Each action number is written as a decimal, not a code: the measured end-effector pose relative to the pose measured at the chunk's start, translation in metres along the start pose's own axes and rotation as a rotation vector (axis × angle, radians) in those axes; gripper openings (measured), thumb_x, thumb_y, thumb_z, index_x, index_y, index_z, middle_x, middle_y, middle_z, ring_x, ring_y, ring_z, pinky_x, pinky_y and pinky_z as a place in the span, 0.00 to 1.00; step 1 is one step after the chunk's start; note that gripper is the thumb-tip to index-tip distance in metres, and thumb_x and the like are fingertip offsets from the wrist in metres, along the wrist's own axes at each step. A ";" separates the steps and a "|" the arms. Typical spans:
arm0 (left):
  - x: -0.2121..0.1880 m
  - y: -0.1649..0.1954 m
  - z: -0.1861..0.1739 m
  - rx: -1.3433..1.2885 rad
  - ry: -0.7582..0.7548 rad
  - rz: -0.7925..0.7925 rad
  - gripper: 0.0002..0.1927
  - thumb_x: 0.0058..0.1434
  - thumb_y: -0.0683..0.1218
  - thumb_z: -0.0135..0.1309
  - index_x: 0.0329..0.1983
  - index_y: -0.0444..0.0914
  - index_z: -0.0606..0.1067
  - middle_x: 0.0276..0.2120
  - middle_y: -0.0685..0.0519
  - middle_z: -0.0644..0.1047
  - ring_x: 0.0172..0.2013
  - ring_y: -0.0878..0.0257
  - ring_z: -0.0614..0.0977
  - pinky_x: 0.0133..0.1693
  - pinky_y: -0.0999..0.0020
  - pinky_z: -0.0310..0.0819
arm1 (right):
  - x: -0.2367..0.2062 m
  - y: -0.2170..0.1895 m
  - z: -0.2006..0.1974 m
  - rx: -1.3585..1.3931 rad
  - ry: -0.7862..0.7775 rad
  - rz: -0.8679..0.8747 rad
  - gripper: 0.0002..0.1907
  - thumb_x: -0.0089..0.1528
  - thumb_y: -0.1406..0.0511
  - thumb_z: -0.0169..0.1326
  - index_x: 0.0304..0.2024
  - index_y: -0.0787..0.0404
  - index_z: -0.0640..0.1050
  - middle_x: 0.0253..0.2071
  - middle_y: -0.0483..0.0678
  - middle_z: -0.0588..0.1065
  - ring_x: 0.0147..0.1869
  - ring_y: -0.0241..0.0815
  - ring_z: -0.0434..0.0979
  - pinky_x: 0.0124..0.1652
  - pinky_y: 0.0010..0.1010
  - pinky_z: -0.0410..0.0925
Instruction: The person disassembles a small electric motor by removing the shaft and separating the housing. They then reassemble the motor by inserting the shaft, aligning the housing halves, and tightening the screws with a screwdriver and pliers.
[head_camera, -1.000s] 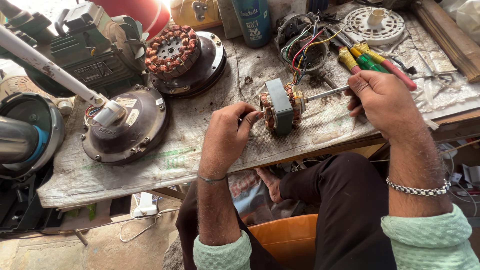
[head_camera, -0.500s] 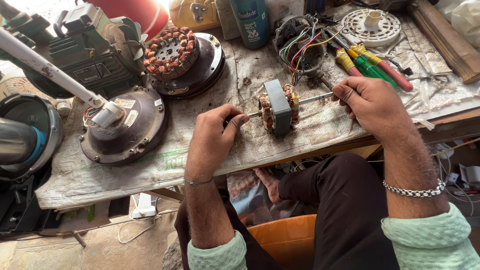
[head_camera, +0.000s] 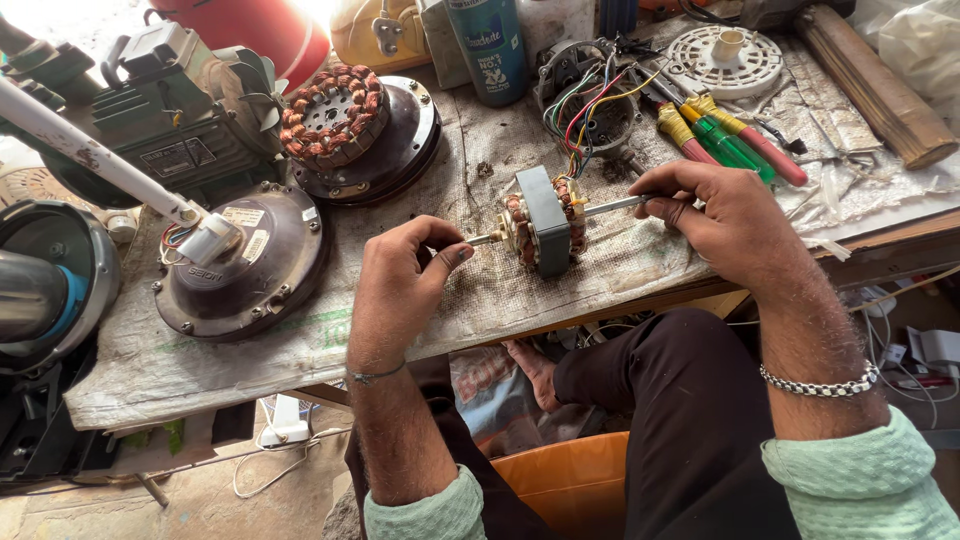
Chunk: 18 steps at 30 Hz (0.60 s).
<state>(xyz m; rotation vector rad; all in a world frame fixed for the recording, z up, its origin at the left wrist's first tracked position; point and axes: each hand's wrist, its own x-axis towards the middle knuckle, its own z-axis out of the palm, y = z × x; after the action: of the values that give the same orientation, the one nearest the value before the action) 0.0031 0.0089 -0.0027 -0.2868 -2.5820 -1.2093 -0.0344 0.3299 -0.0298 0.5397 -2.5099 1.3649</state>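
**Two hands hold one small motor core by its shaft**

Worn sacking covers the workbench, and many fan parts lie on it. At the middle, one small motor core with copper windings and a grey steel stack is held just above the cloth, with its thin shaft lying horizontal. The left hand is closed on the left end of the shaft, pinching it between thumb and fingertips. The right hand is closed in the same way on the right end of the shaft, so the core hangs between the two hands.

Behind the core I count two dark round fan housings: one at the left, with a white rod coming out of it, and one further back, which carries one ring-shaped copper stator. One blue spray can stands at the back edge. Beside it is one open motor shell with a bundle of coloured wires. Near the right hand lie three screwdrivers: one with a yellow handle, one green and one red. One white round grille and one wooden stick lie at the far right. One metal bracelet is on the right wrist.
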 end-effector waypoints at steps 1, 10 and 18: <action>0.000 0.000 0.000 -0.004 0.001 0.013 0.06 0.60 0.42 0.64 0.38 0.35 0.82 0.27 0.53 0.83 0.25 0.70 0.79 0.27 0.72 0.74 | 0.000 -0.001 0.000 -0.024 0.010 0.013 0.11 0.64 0.69 0.58 0.49 0.63 0.82 0.41 0.46 0.83 0.49 0.37 0.84 0.48 0.28 0.75; 0.001 0.000 0.001 -0.007 0.037 0.170 0.11 0.54 0.43 0.69 0.39 0.36 0.82 0.33 0.53 0.84 0.30 0.66 0.81 0.32 0.70 0.77 | 0.000 -0.008 0.005 -0.064 0.038 0.088 0.09 0.66 0.70 0.56 0.49 0.62 0.82 0.40 0.48 0.84 0.48 0.37 0.85 0.49 0.30 0.75; 0.005 0.004 0.019 -0.017 0.077 0.314 0.08 0.55 0.38 0.68 0.38 0.38 0.83 0.37 0.53 0.84 0.38 0.63 0.86 0.40 0.68 0.82 | 0.001 -0.005 0.006 -0.081 0.027 0.086 0.09 0.67 0.69 0.56 0.48 0.63 0.82 0.39 0.48 0.84 0.47 0.36 0.85 0.47 0.30 0.75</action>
<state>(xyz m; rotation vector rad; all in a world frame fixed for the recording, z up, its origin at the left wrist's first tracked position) -0.0033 0.0263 -0.0095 -0.6101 -2.3511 -1.1039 -0.0333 0.3223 -0.0294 0.3991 -2.5808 1.2840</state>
